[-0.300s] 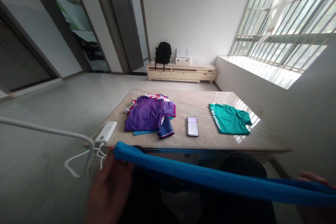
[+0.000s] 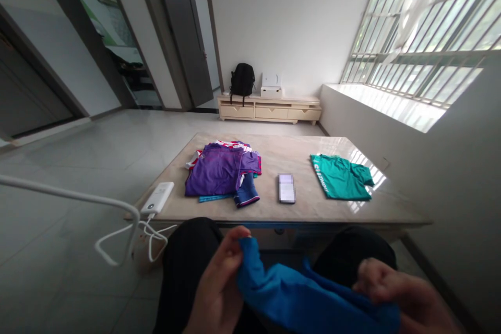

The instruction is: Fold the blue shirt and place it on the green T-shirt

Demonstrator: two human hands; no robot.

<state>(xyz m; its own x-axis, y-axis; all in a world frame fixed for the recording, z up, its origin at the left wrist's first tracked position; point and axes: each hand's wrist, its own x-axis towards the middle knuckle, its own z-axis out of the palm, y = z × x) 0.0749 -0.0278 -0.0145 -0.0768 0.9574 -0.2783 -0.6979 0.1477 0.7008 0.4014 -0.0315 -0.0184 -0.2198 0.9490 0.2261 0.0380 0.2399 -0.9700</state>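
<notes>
Head view: blue cloth [image 2: 309,300] bunched over lap
Left hand [image 2: 217,284]: pinching one corner
Right hand [image 2: 397,292]: fist around other end

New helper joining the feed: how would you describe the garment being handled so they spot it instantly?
Find the marble table; below its near edge, over the lap, the left hand and right hand grip a bunched blue cloth. It alone is off the table, unlike the purple pile and flat green shirt.
</notes>
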